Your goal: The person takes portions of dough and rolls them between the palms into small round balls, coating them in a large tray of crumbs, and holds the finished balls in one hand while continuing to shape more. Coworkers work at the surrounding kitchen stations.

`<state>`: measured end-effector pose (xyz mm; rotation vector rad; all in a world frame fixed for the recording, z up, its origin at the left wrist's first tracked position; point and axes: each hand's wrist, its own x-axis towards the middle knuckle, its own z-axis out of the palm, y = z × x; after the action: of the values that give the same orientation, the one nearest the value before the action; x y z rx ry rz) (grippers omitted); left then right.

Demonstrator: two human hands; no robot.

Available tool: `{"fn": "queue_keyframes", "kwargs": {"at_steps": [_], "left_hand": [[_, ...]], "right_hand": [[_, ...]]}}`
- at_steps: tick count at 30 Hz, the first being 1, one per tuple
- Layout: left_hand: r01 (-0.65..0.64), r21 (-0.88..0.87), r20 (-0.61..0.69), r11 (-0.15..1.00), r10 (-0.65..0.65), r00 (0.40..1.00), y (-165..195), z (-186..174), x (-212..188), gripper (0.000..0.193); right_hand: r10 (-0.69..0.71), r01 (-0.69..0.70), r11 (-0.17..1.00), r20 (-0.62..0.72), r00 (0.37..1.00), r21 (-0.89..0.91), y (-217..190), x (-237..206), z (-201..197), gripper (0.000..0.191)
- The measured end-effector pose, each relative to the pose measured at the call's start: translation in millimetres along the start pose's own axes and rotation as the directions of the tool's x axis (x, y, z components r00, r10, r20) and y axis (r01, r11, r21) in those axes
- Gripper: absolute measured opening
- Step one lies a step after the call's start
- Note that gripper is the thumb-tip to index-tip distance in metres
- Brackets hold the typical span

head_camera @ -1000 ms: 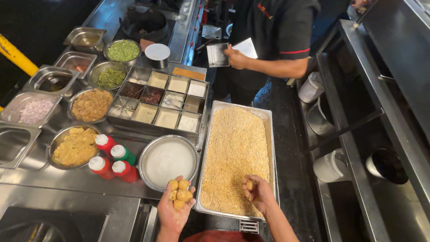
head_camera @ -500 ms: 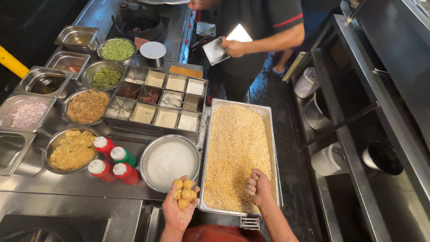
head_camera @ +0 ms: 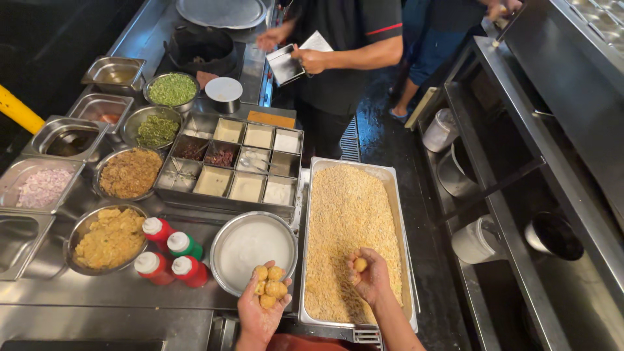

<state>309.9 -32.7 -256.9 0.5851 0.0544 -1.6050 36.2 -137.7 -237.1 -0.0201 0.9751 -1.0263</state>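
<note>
My left hand (head_camera: 261,309) is palm up at the near edge of the counter, cupping several small yellow crumb-coated balls (head_camera: 270,285). My right hand (head_camera: 369,276) is raised just above a long steel tray of pale crumbs (head_camera: 348,214) and pinches one coated ball (head_camera: 359,264) in its fingertips. Just left of the tray sits a round steel bowl of white batter (head_camera: 253,247), right above my left hand.
Red and green squeeze bottles (head_camera: 170,255) stand left of the bowl. A bowl of yellow mash (head_camera: 109,237), a divided spice tray (head_camera: 231,160) and pans of chopped greens and onion fill the counter. A person (head_camera: 344,49) stands at the far end holding a small metal container.
My right hand has lifted out of the crumbs with one coated ball in its fingers. The view has tilted and moved closer. The person at the far end has shifted.
</note>
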Motion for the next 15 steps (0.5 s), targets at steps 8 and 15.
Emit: {"fn": "queue_keyframes", "kwargs": {"at_steps": [8,15], "left_hand": [[0.098,0.016,0.017,0.995,-0.098,0.995,10.3,4.6,15.1,0.050],[0.161,0.022,0.077,0.987,-0.163,0.984,19.2,7.4,29.0,0.047]], "right_hand": [[-0.059,0.056,0.998,-0.067,0.996,-0.037,5.3,9.3,8.8,0.026],[-0.108,0.124,0.986,-0.144,0.984,0.112,8.2,5.4,11.1,0.027]]}}
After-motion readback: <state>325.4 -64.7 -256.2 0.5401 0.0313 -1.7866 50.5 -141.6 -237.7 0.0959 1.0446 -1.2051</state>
